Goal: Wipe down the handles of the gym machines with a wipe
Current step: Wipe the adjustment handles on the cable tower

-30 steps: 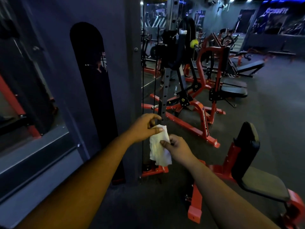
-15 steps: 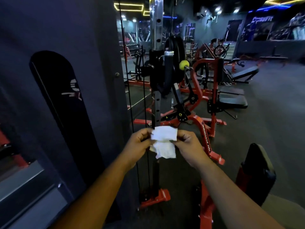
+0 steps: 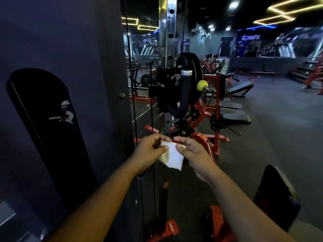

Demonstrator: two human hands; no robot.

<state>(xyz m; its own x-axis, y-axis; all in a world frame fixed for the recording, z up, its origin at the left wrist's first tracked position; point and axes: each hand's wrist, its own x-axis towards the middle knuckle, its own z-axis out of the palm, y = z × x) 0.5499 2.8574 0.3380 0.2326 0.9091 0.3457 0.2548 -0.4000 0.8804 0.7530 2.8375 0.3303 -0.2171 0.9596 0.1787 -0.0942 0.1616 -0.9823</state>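
Small white wipe (image 3: 172,157), a soft folded sheet of roughly square outline, slightly crumpled, held in the air at the centre of the view with its lower corner hanging free. Its upper left corner is pinched in the left hand (image 3: 150,151); its upper right edge is pinched in the right hand (image 3: 194,154). Black foam-covered, J-shaped metal handle (image 3: 183,95) with a silver end cap, mounted on the cable machine behind and above the wipe; the grip stands near upright and curves leftward at its base. Wipe and handle are well apart.
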